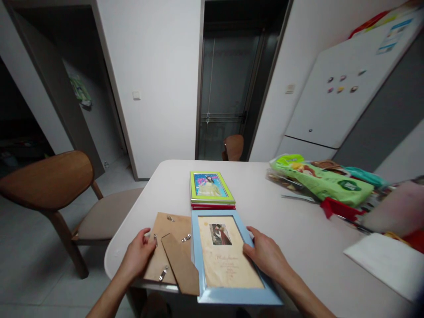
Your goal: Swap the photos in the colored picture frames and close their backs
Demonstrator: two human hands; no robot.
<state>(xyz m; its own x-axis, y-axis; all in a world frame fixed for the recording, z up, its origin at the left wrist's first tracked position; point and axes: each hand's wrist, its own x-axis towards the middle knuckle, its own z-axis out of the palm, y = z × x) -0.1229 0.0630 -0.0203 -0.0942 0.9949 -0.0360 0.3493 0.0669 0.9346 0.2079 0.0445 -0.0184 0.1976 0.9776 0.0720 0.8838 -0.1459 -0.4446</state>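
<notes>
A light blue picture frame [236,295] lies face up at the table's near edge, with a cream paper insert [223,267] bearing a small picture and faint writing. My right hand [266,254] is closed on the frame's right side, thumb on top. Left of it is a brown backing board [153,265] with several metal clips and a hinged stand leg [180,265]. My left hand [137,254] grips that board's left edge between thumb and fingers. Beyond the blue frame, a green picture frame [212,199] with a picture of a figure in a pale dress rests on red-edged frames [213,206].
On the white table [251,185], the right side carries a green packet [341,181], a red tray [341,210], a grey-handled tool [300,198] and a white sheet [387,258]. A wooden chair [49,176] stands at left, another chair [233,148] behind the table.
</notes>
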